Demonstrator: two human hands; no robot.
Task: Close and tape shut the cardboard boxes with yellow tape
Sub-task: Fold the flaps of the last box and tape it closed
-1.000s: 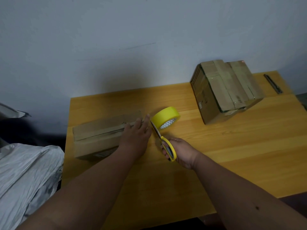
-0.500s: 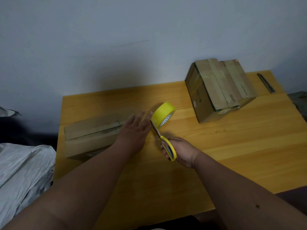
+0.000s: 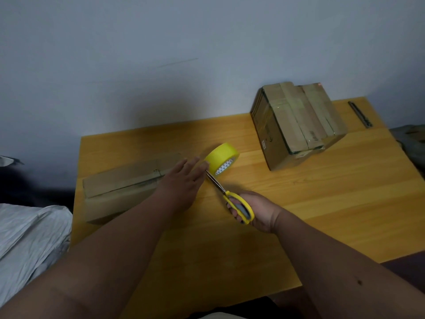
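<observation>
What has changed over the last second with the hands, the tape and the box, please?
The left hand has lifted off the end of the flat cardboard box and now hovers open beside the yellow tape roll. The right hand still grips the yellow scissors, blades pointing at the roll. Both boxes and the roll stayed put; the view shifted slightly.

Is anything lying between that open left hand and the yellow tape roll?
Nothing visible. The left hand reaches over the flat box, fingertips right beside the tape roll; only the scissors blades point in from below.
</observation>
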